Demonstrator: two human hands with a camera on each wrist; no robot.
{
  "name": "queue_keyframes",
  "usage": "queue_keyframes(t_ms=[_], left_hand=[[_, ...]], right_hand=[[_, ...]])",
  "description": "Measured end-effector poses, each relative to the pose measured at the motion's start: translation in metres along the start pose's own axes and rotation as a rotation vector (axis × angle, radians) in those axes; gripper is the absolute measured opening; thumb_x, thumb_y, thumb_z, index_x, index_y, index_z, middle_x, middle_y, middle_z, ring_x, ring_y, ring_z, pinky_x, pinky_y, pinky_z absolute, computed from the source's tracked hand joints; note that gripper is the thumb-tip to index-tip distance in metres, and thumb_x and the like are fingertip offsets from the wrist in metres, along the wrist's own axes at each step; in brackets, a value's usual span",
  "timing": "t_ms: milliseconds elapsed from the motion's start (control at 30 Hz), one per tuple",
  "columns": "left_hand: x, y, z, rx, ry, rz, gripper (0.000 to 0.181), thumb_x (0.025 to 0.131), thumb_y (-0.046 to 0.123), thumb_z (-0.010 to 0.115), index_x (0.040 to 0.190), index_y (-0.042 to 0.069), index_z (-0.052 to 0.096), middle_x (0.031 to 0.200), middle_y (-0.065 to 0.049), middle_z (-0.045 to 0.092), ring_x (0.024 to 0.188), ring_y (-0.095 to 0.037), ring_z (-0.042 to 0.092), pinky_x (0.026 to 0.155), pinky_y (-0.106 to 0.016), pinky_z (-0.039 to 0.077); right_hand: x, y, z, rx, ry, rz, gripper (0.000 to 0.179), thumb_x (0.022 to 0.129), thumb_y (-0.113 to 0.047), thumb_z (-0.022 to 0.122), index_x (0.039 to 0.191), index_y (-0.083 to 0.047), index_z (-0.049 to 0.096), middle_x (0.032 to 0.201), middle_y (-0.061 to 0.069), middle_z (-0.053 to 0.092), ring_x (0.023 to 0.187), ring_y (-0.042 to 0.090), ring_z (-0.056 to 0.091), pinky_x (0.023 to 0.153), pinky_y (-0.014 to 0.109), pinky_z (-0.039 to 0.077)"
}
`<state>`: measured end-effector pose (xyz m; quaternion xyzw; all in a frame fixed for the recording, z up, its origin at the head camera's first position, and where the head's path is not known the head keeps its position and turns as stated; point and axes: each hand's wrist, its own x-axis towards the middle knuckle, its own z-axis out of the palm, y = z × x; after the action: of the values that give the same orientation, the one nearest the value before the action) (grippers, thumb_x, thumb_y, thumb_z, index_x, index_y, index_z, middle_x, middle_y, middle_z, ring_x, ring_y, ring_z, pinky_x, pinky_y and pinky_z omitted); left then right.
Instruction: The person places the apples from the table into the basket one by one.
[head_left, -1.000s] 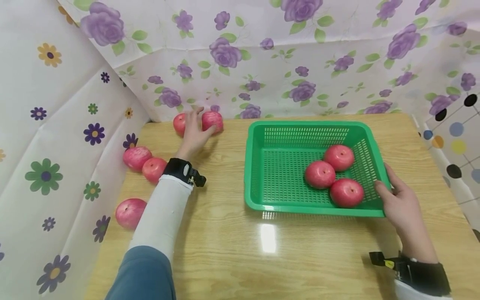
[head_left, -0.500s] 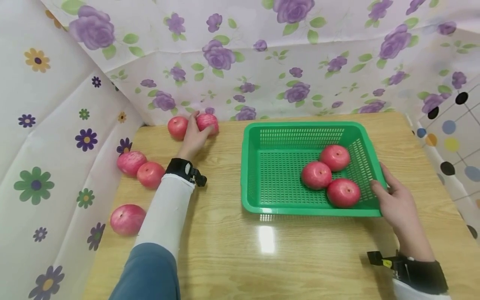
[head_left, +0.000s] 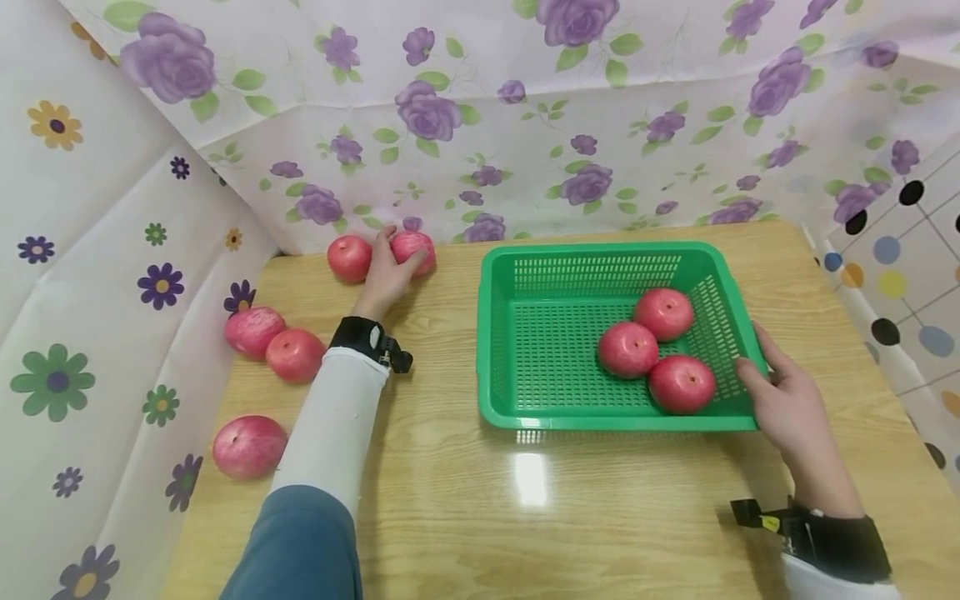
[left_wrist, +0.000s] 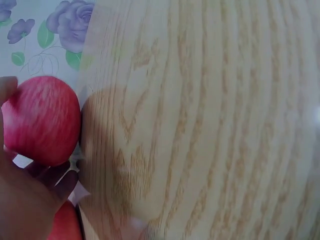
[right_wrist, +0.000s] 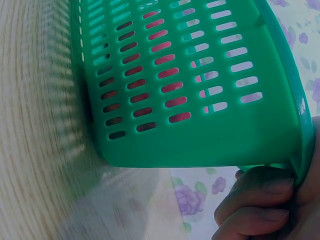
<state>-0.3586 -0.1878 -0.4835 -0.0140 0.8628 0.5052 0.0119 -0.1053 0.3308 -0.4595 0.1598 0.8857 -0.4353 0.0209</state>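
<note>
At the back of the table my left hand (head_left: 387, 281) grips a red apple (head_left: 415, 252). In the left wrist view the thumb lies on one side of this apple (left_wrist: 44, 120) and the fingers curl round the other. Another apple (head_left: 349, 257) sits just left of that hand. My right hand (head_left: 793, 410) holds the right rim of a green plastic basket (head_left: 615, 422), thumb over the edge. Its curled fingers (right_wrist: 255, 200) show under the rim in the right wrist view. Inside, toward the basket's right side, lie three red apples (head_left: 628, 350).
Along the table's left side rest a streaked apple (head_left: 255, 332), a redder apple (head_left: 296, 355) and, nearer the front, a larger pink one (head_left: 249, 447). Flower-patterned sheets (head_left: 300, 50) stand as walls at the back and left. The wooden table (head_left: 442, 508) extends in front of the basket.
My left hand's fingers have closed round the apple at the back. The head view has shifted slightly, moving the scene left in the picture. The right hand keeps its hold on the basket.
</note>
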Motion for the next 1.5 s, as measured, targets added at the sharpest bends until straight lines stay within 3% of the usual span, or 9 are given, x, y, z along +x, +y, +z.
queue_keyframes(t_ms=[133, 233, 433, 700, 1000, 1333, 1500], left_hand=[[0.0000, 0.0002, 0.0015, 0.019, 0.003, 0.032, 0.087, 0.090, 0.045, 0.069, 0.154, 0.010, 0.021, 0.150, -0.013, 0.030, 0.129, -0.021, 0.040, 0.105, -0.038, 0.043], [-0.0005, 0.0009, 0.0023, 0.050, 0.009, 0.050, 0.083, 0.088, 0.045, 0.071, 0.150, 0.009, 0.029, 0.146, -0.013, 0.033, 0.126, -0.023, 0.041, 0.102, -0.040, 0.045], [-0.0016, 0.0028, 0.0026, 0.094, 0.012, 0.053, 0.083, 0.085, 0.048, 0.073, 0.149, 0.010, 0.034, 0.146, -0.013, 0.034, 0.128, -0.023, 0.039, 0.108, -0.040, 0.038], [-0.0031, 0.0041, 0.0023, 0.104, 0.009, 0.078, 0.082, 0.087, 0.045, 0.072, 0.149, 0.009, 0.034, 0.143, -0.012, 0.043, 0.126, -0.024, 0.044, 0.107, -0.041, 0.040], [-0.0048, 0.0037, 0.0025, 0.145, 0.000, 0.034, 0.083, 0.086, 0.051, 0.070, 0.151, 0.015, 0.033, 0.145, -0.009, 0.041, 0.130, -0.027, 0.037, 0.108, -0.045, 0.037], [-0.0060, 0.0037, 0.0045, 0.113, 0.001, 0.070, 0.081, 0.086, 0.042, 0.071, 0.151, 0.012, 0.033, 0.147, -0.012, 0.036, 0.128, -0.025, 0.038, 0.109, -0.042, 0.036], [-0.0085, 0.0058, 0.0047, 0.112, 0.005, 0.059, 0.080, 0.086, 0.042, 0.072, 0.150, 0.014, 0.034, 0.148, -0.012, 0.034, 0.128, -0.025, 0.037, 0.109, -0.042, 0.036]], right_hand=[[-0.0002, -0.0003, -0.0001, 0.001, 0.001, 0.001, 0.061, 0.103, -0.049, 0.043, 0.156, -0.040, 0.014, 0.136, 0.032, 0.047, 0.079, 0.014, 0.059, 0.054, 0.029, 0.054], [-0.0004, -0.0007, 0.0002, -0.003, 0.000, 0.007, 0.060, 0.103, -0.050, 0.043, 0.155, -0.042, 0.014, 0.138, 0.033, 0.045, 0.084, 0.018, 0.059, 0.055, 0.029, 0.054], [-0.0003, -0.0011, 0.0007, -0.027, 0.014, 0.009, 0.059, 0.103, -0.050, 0.042, 0.155, -0.043, 0.014, 0.138, 0.033, 0.046, 0.088, 0.024, 0.057, 0.055, 0.028, 0.052], [-0.0005, -0.0007, 0.0003, -0.026, 0.015, 0.006, 0.059, 0.103, -0.050, 0.042, 0.154, -0.043, 0.014, 0.139, 0.034, 0.045, 0.086, 0.021, 0.058, 0.055, 0.027, 0.052], [0.0003, -0.0005, 0.0002, -0.034, 0.017, 0.003, 0.059, 0.102, -0.051, 0.042, 0.154, -0.043, 0.014, 0.137, 0.034, 0.047, 0.086, 0.023, 0.058, 0.055, 0.028, 0.052], [0.0002, -0.0003, 0.0004, -0.020, 0.007, 0.003, 0.059, 0.102, -0.051, 0.042, 0.154, -0.044, 0.014, 0.141, 0.034, 0.044, 0.097, 0.031, 0.055, 0.057, 0.026, 0.052], [0.0000, 0.0001, 0.0002, -0.019, 0.006, 0.002, 0.059, 0.102, -0.051, 0.042, 0.154, -0.044, 0.014, 0.140, 0.033, 0.045, 0.092, 0.026, 0.057, 0.056, 0.027, 0.053]])
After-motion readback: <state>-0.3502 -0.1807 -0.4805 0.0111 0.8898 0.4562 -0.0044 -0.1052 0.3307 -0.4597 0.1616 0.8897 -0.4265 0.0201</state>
